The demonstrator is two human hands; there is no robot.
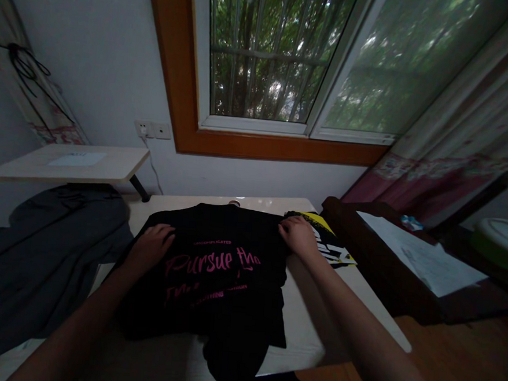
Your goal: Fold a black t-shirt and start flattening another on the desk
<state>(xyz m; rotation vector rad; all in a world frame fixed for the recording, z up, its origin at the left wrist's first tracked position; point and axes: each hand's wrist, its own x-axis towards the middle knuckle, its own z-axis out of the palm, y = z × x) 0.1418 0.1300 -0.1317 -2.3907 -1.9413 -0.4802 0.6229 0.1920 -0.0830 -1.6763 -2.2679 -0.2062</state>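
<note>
A black T-shirt [224, 304] with pink lettering lies on the white table, partly folded over, its lower part bunched toward me. My left hand [151, 244] rests on the shirt's left side, fingers stretched out on the cloth. At the opposite side, my right hand [299, 235] lies at the shirt's upper right edge, with its fingers extended. Just beside and beneath that hand is a folded black, yellow and white printed garment [331, 245]. Nothing shows held in either hand.
The white table [306, 316] stands below a window. Dark grey cloth [45, 251] hangs at left, near a small raised shelf [73, 160] with a paper sheet. To the right, a dark brown piece of furniture [382, 275] bears white paper [423, 254].
</note>
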